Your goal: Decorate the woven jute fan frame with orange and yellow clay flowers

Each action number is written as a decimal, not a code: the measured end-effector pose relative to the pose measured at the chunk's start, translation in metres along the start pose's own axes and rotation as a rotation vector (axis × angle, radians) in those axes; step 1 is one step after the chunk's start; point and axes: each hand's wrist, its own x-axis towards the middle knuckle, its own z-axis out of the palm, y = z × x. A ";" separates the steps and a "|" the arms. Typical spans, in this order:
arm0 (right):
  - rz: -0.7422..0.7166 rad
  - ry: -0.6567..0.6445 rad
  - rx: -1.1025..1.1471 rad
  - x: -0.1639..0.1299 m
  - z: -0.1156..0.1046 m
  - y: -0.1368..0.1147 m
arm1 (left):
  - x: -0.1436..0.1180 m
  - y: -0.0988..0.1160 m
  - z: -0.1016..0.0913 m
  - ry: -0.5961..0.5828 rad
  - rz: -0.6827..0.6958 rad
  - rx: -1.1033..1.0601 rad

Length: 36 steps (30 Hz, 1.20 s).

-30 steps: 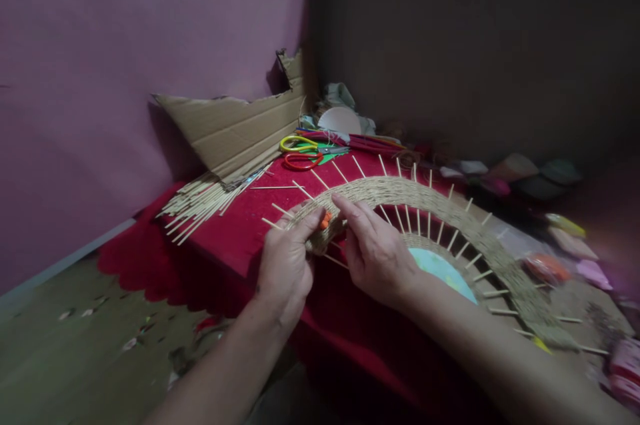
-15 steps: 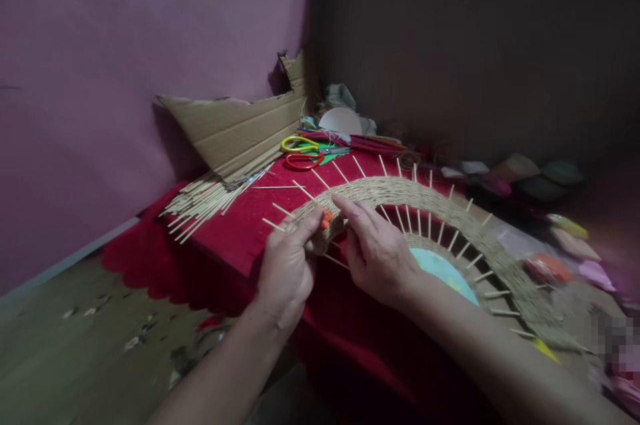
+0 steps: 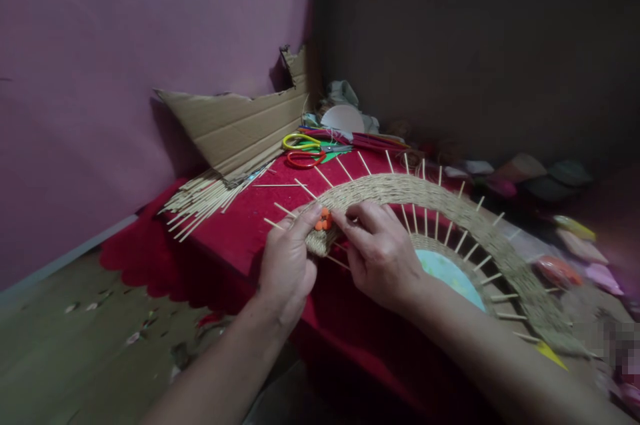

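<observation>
A large half-round woven straw piece (image 3: 400,190) with pale sticks radiating through it curves across the table. My left hand (image 3: 287,258) is closed around its near left end, thumb on top. Beside that thumb, a small orange flower (image 3: 323,219) lies against the weave. My right hand (image 3: 383,248) is curled in a pinch, its fingertips at the flower's right edge; whatever they hold is hidden. Nearer the inner edge, a light blue half-disc (image 3: 450,276) is framed by a narrower woven band, partly behind my right forearm.
Scissors (image 3: 306,151) with yellow and red handles lie beyond the weave. A bundle of thin sticks (image 3: 197,205) rests under leaning cardboard (image 3: 240,125). Red cloth (image 3: 225,245) covers the table. Packets and an orange bundle (image 3: 559,270) crowd the right side. Scraps litter the floor.
My right hand's index finger, stretched over the weave before, has drawn back into a pinch beside the flower. More of the orange flower shows. The woven piece's right part has shifted slightly right.
</observation>
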 end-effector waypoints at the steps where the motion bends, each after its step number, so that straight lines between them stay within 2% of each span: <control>1: 0.012 -0.001 0.025 0.000 0.000 0.001 | 0.000 0.000 0.000 0.003 0.001 -0.001; 8: 0.178 -0.041 0.307 -0.001 -0.003 0.005 | 0.000 -0.001 -0.003 0.019 -0.014 -0.020; 18: 0.299 -0.069 0.422 0.008 -0.011 0.006 | -0.001 -0.001 -0.003 0.065 -0.016 -0.004; 25: 0.197 -0.155 0.311 0.015 -0.008 0.007 | -0.002 -0.001 -0.006 0.066 -0.019 -0.005; 30: 0.131 -0.128 0.277 0.013 -0.003 0.007 | -0.002 -0.001 -0.005 0.047 -0.039 -0.014; 36: 0.130 -0.115 0.253 0.012 -0.004 0.006 | -0.003 -0.001 -0.006 0.038 -0.031 0.000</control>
